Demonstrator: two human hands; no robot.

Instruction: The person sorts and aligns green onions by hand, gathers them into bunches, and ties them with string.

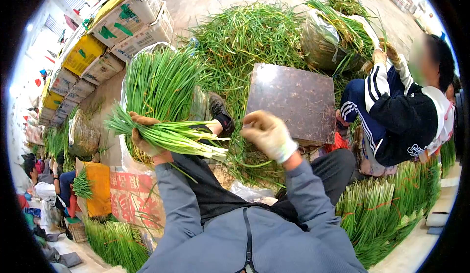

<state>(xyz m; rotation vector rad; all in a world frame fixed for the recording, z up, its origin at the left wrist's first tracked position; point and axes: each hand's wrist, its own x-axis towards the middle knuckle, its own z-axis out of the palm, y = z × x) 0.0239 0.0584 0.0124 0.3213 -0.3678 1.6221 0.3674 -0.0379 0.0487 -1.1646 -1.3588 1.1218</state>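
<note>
My left hand (147, 145), in a work glove, is wrapped round a loose bunch of garlic chives (191, 138). Their pale stem ends point right and the green leaf tips point left. To the right of those stems, my gloved right hand (269, 135) is raised in the air, apart from the bunch. Motion smears its fingers, and I cannot make out anything in them. Beyond my left hand, a thick upright mass of chives (161, 82) fills a white sack (123, 126). A dark flat-topped board (293, 96) lies just past my right hand.
A big heap of loose chives (249, 33) covers the floor ahead. On the right sits a co-worker (401, 101) beside a stuffed plastic sack (318, 43). Tied bundles (377, 204) stand at lower right, more chives (117, 243) at lower left. Stacked cartons (132, 23) line the left.
</note>
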